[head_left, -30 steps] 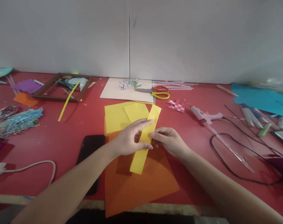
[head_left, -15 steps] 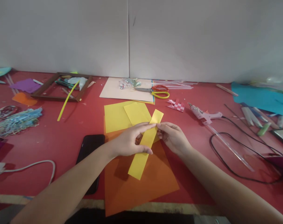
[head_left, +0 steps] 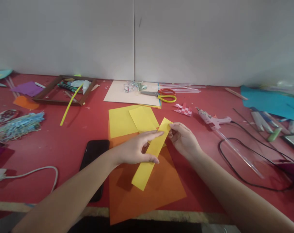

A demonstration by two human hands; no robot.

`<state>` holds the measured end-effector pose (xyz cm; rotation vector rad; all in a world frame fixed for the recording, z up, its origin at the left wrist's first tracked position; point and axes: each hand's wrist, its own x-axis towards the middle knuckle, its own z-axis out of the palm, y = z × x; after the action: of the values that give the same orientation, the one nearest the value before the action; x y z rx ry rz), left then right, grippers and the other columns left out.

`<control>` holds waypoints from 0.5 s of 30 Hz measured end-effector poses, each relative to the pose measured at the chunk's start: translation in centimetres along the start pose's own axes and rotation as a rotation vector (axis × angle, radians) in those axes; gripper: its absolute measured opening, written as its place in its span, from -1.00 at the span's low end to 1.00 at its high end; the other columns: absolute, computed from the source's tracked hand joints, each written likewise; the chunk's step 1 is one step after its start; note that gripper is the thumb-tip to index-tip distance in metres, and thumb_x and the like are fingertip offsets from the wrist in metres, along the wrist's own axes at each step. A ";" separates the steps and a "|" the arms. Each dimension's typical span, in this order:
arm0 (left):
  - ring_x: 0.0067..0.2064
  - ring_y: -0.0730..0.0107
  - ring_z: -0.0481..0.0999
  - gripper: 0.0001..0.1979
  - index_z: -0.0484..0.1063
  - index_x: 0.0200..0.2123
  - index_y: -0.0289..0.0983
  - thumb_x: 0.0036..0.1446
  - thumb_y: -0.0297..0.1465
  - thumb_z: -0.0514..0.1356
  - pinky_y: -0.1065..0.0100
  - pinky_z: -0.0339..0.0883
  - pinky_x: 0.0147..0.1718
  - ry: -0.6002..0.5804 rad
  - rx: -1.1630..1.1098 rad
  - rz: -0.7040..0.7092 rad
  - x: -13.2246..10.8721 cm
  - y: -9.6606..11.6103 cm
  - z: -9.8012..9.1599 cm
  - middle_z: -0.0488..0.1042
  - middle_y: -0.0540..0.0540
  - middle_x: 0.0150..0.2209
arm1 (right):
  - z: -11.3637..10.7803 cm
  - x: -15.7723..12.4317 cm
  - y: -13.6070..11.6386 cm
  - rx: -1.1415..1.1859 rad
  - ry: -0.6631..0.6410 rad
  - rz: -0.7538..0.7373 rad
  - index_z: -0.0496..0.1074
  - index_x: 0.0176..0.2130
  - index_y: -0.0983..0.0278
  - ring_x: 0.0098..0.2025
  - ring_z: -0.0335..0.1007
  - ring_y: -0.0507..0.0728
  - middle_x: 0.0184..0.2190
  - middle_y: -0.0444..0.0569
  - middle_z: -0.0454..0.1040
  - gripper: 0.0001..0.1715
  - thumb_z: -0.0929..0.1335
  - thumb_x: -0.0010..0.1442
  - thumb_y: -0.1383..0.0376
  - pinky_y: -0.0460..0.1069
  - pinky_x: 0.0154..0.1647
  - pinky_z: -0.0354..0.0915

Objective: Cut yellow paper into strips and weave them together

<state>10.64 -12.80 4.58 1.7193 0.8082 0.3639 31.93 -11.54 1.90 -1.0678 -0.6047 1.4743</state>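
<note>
A yellow paper strip (head_left: pixel 154 147) is held aslant above the orange sheet (head_left: pixel 147 200). My left hand (head_left: pixel 134 147) grips its middle, thumb and forefinger lying across the front face and the other fingers behind. With thumb and bent fingers, my right hand (head_left: pixel 184 137) pinches the strip's upper right edge. Beneath and beyond the hands lie a yellow sheet (head_left: pixel 119 121) and a smaller yellow piece (head_left: pixel 143 117), both partly on the orange sheet. Some of the right hand's fingertips are hidden behind the strip.
Scissors (head_left: pixel 166 96) rest on pale sheets (head_left: pixel 118 92) at the back. A pink glue gun (head_left: pixel 213 121) with a black cord lies right, near a pink woven piece (head_left: pixel 184 110). A black phone (head_left: pixel 95 155) lies by my left forearm. A wooden frame (head_left: pixel 47 90) holds tools.
My right hand has slid a little right and up towards the strip's top corner. The strip has shifted slightly down, still in the left hand.
</note>
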 end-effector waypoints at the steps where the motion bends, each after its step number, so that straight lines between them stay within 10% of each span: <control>1: 0.30 -0.05 0.18 -0.09 0.04 0.36 -0.12 0.01 -0.15 0.37 0.08 0.26 0.13 -0.004 0.001 -0.001 0.0 0.0 0.0 0.06 -0.17 0.39 | 0.0 0.0 0.0 0.007 0.004 0.001 0.47 -0.57 0.26 -0.54 0.26 -0.03 -0.61 -0.18 0.38 -0.81 0.54 -0.12 0.33 -0.10 -0.56 0.23; 15: -0.41 0.51 0.42 0.07 -0.34 0.41 0.03 0.04 -0.10 0.34 0.33 0.38 -0.38 -0.016 -0.129 -0.177 -0.3 -0.3 -0.3 0.31 -0.35 0.19 | -0.4 0.3 0.4 0.055 0.041 -0.117 0.43 -0.46 0.21 -0.54 0.28 -0.08 -0.53 -0.25 0.40 -0.71 0.57 -0.11 0.23 -0.16 -0.53 0.28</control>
<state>10.09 -12.76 4.49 1.5169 0.8988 0.2758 32.09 -11.43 1.36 -1.0012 -0.5846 1.3563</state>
